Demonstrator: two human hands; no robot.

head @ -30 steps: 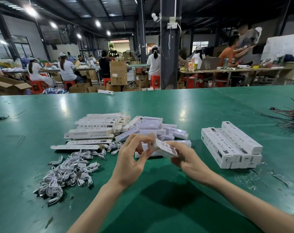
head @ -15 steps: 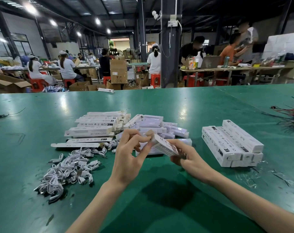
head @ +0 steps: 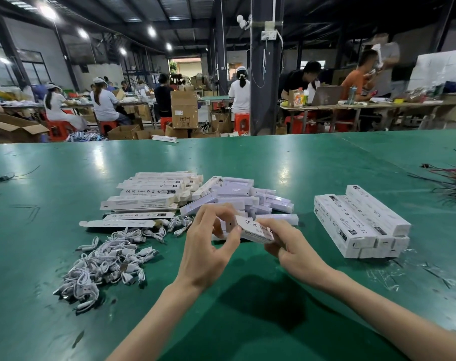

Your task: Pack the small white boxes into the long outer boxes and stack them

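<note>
At the centre of the green tabletop (head: pixel 273 162), lifted just clear of it: both hands on one long white cardboard outer box (head: pixel 255 230).

- Right hand (head: pixel 292 252) is wrapped round the box body from underneath, steadying it.
- Left hand (head: pixel 208 246) pinches the box's left end, with thumb and fingertips curled at the end face. My read is that it's tucking the end flap, so this one is probably loaded and being closed. The contents aren't visible.
- The box is tilted with that end toward the left hand, which makes the flap reachable.

The layout reads as a work line:
- The heap of small white rectangular boxes (head: pixel 247 196) is straight ahead.
- The flattened white outer cartons (head: pixel 148 201) lie just left of it.
- A tangle of white bundled USB cables (head: pixel 109 261) is near left.
- The stack of closed long white boxes (head: pixel 359 222), two layers, sits on the right, apart from the heap. That's likely the drop-off side.

Print: "CE FC RoHS" is readable on the held box and on a flat carton. The line beneath starts "Ma", and the fingers cover the rest. Other text is too small to read.
</note>
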